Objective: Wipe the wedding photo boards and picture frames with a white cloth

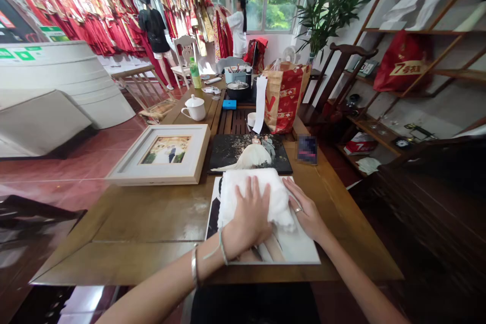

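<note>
A white fluffy cloth (279, 197) lies over a large photo print (304, 243) near the table's front edge. My left hand (250, 212) rests flat on the cloth, its fingers spread. At the right side of the print, my right hand (304, 207) lies with fingers stretched out, beside the cloth and touching the print's surface. The cloth hides much of the picture. Just beyond is a dark wedding photo panel (250, 154), and to its left a white framed photo (163, 154) lies face up.
On the wooden table (144, 223) stand a lidded white cup (195, 108), a red and brown paper bag (286, 96), a dark pot (238, 91) and a green-capped bottle (195, 73). A wooden chair (334, 81) is at the right. Two people stand by clothes racks behind.
</note>
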A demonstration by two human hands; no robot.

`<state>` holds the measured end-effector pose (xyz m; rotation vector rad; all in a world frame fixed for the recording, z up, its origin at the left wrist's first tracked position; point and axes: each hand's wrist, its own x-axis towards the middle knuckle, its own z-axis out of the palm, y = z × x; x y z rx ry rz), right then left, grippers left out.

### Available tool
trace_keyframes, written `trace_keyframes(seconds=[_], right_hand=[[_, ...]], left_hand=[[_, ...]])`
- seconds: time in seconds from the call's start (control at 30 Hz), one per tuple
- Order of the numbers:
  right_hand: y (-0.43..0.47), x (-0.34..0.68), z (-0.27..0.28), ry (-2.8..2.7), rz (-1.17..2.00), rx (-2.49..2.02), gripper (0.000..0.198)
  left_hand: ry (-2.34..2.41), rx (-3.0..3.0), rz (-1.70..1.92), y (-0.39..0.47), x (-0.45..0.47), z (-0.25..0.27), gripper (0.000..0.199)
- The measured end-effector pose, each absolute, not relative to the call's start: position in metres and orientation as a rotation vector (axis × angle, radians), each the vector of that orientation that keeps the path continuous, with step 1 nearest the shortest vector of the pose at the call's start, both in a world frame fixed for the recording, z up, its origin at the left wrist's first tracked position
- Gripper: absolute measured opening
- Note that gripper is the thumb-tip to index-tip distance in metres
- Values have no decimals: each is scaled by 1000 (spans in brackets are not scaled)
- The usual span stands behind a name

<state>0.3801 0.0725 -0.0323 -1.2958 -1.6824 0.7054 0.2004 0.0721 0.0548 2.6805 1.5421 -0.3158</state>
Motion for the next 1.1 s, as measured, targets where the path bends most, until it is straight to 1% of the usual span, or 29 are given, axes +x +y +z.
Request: trace_keyframes(seconds=[0.1,0.17,0.4,0.5,0.6,0.77,0.83,0.97,1.1], right_hand=[[73,381,-36,-1680,696,-1261,46],[74,382,-38,-1681,680,-1249,47],[73,382,-34,-1728,678,-1258,46],[73,380,-33,-1725,671,-1268,45],[74,380,-33,-1732,658,-1251,41],[75,380,-36,-1723,652,-1251,40],[75,380,-36,-1725,657,-1245,41],[76,380,-35,-1715,646,-1256,43],[74,380,-34,-1732,633,-1259,42]], left_hand=[[1599,2755,-244,88,209,52,86],[1556,2806,-192,84,208,48,88],[1287,2879,-148,6,185,25,104],[1187,2872,-141,-15,177,19,110],[1226,2852,-108,-4,176,25,104],[1481,2730,-299,54,195,48,90],[1547,2720,-293,75,205,50,88],[1614,2797,-183,90,214,44,91],[1555,2823,-223,59,205,40,99]])
